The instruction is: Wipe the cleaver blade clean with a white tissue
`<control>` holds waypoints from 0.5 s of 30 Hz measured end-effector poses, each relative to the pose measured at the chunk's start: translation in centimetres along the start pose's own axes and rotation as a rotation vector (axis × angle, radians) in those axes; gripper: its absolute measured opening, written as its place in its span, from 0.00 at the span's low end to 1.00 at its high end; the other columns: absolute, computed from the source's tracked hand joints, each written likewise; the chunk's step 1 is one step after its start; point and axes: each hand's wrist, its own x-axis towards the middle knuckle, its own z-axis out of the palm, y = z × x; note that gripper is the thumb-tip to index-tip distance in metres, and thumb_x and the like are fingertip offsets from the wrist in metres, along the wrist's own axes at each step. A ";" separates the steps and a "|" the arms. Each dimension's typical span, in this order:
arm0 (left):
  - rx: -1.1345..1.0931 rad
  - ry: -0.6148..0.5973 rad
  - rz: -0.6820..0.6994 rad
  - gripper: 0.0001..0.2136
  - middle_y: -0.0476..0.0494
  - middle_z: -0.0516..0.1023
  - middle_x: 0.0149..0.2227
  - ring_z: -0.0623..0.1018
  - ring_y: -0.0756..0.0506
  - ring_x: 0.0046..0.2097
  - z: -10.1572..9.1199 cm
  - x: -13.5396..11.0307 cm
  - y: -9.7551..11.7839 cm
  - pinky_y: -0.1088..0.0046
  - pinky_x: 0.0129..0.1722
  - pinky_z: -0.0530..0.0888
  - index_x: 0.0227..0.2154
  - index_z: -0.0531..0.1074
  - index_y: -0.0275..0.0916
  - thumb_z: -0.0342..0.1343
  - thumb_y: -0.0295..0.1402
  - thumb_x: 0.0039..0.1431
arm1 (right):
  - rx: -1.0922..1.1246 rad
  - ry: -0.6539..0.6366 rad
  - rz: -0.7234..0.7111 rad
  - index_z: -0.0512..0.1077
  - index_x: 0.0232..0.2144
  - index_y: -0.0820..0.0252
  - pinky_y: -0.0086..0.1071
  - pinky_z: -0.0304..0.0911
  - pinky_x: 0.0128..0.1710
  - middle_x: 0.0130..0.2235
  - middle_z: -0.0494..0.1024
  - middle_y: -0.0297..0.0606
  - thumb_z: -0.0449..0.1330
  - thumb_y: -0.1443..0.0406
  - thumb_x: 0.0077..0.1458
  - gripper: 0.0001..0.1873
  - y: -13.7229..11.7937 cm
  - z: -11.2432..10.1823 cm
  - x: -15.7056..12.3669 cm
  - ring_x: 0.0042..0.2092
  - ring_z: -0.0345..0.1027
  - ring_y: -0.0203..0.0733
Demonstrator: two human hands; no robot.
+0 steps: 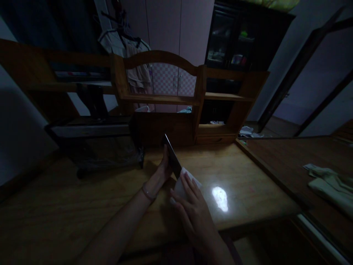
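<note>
My left hand (pixel 164 167) is closed around a thin, dark slab that looks like a phone (pixel 172 156), seen at a steep angle above the wooden desk. A white tissue (pixel 180 188) lies under my right hand (pixel 191 204), whose fingers press it against the lower end of the phone. Part of the tissue sticks out past the fingertips on the right. Dim light hides the details of the phone's face, and the left fingers behind it are mostly covered.
The glossy wooden desktop (pixel 228 165) reflects a bright light spot. A wooden shelf unit (pixel 198 99) rises at its back. A black-framed rack (pixel 104 143) stands at left. Folded cloth (pixel 331 187) lies on the brown surface at right. Clothes (pixel 136 59) hang beyond the shelf.
</note>
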 end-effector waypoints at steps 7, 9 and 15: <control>0.024 0.028 0.072 0.19 0.48 0.75 0.30 0.76 0.47 0.38 -0.6 -0.6 0.0 0.77 0.36 0.74 0.41 0.74 0.41 0.61 0.49 0.53 | 0.003 0.280 0.191 0.52 0.64 0.56 0.43 0.65 0.57 0.61 0.65 0.46 0.50 0.67 0.65 0.27 1.4 1.1 0.9 0.61 0.61 0.46; 0.021 0.034 0.082 0.17 0.50 0.73 0.28 0.76 0.49 0.36 -0.6 -0.3 -0.2 0.79 0.34 0.73 0.40 0.74 0.42 0.61 0.48 0.53 | -0.074 0.238 0.218 0.54 0.63 0.56 0.43 0.68 0.52 0.57 0.69 0.47 0.50 0.67 0.65 0.26 1.5 1.4 1.4 0.57 0.66 0.48; -0.014 0.057 0.009 0.19 0.51 0.68 0.23 0.71 0.50 0.28 0.0 0.3 -0.1 0.78 0.26 0.69 0.35 0.73 0.40 0.62 0.51 0.50 | -0.274 0.159 0.229 0.60 0.58 0.60 0.41 0.71 0.39 0.42 0.75 0.46 0.50 0.67 0.65 0.19 1.2 2.1 2.6 0.42 0.73 0.50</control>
